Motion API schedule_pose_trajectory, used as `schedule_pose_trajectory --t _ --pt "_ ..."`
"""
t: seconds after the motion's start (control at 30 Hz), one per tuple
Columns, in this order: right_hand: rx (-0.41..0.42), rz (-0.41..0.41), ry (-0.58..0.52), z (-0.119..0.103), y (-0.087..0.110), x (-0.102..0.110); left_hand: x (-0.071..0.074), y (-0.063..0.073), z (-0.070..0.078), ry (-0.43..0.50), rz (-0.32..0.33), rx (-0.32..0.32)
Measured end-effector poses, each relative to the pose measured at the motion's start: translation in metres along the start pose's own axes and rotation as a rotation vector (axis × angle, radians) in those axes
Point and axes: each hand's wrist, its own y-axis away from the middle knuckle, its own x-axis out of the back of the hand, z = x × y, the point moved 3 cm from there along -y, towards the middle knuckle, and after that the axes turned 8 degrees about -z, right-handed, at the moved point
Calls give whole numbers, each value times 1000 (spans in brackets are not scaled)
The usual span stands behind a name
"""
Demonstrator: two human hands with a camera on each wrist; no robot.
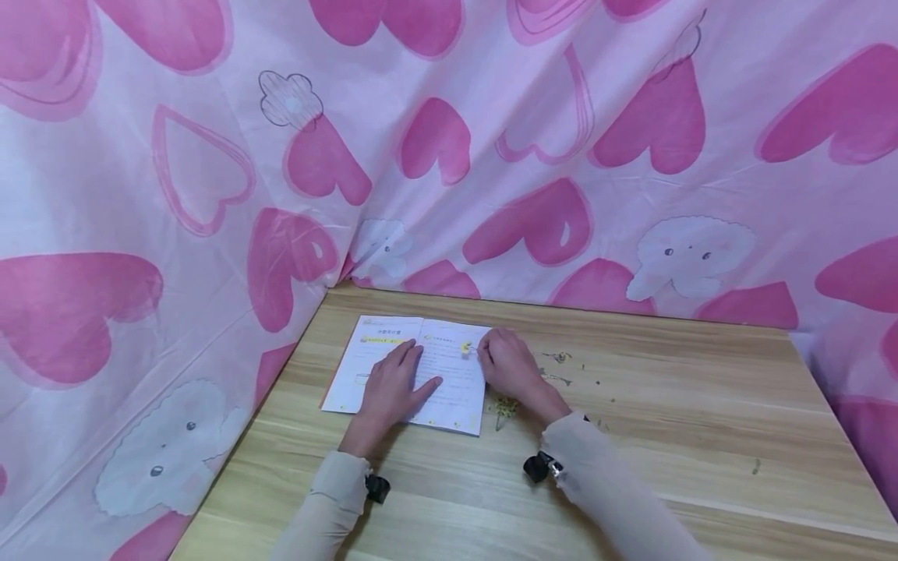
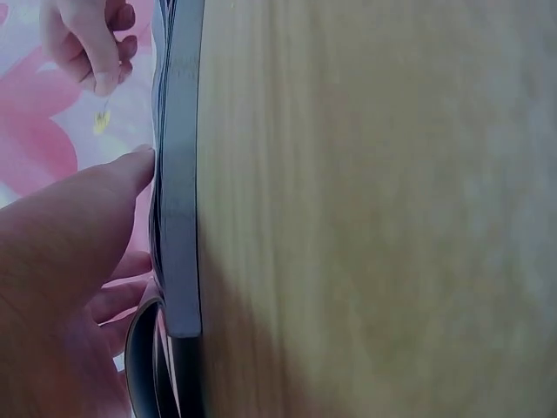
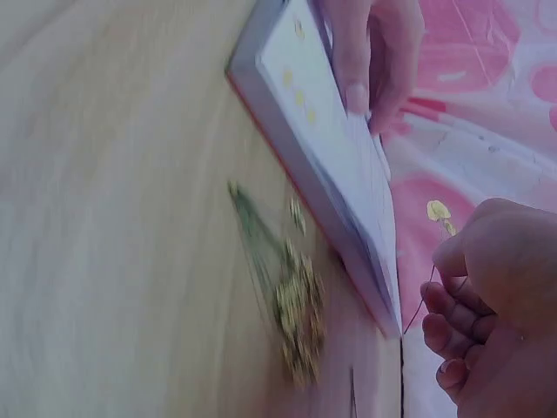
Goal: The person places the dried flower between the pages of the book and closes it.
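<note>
An open book (image 1: 449,393) with printed white pages lies on the wooden table. My left hand (image 1: 393,383) rests on it with fingers extended and thumb spread, across the inner fold. In the left wrist view the thumb reaches the page edge above the thick book side (image 2: 180,200). Over the upper right page, my right hand (image 1: 510,368) pinches the thin stem of a small yellow flower (image 3: 439,210) between thumb and fingers. Beside the book's right edge lies a bunch of dried yellow flowers (image 3: 298,318), blurred in the right wrist view.
Dark sprigs (image 1: 557,357) and scattered plant crumbs lie on the wooden table (image 1: 701,421) to the right of the book. A pink heart-patterned cloth (image 1: 435,226) hangs behind the table and along its left side.
</note>
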Motion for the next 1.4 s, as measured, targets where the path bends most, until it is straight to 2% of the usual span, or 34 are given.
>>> schedule_pose_trajectory --t 0.23,0.4,0.63,0.9,1.1,1.27,1.4 --pt "28 -4 -2 -20 -6 -16 1 3 -1 -1 45 -15" --pt "52 -8 4 -31 -12 -24 2 3 -2 8 52 -15" --pt "19 -56 3 -37 -17 -32 0 0 -2 26 49 -25" --pt "-3 -75 27 -37 -22 -40 0 0 -2 32 57 -15" --pt "-27 -60 -1 -34 -24 -42 0 1 -1 42 39 -3" --pt "-43 -40 -69 -24 -24 -37 0 0 -1 46 26 13" --pt "-91 -20 -94 -9 -22 -27 -1 -1 -2 49 -6 35"
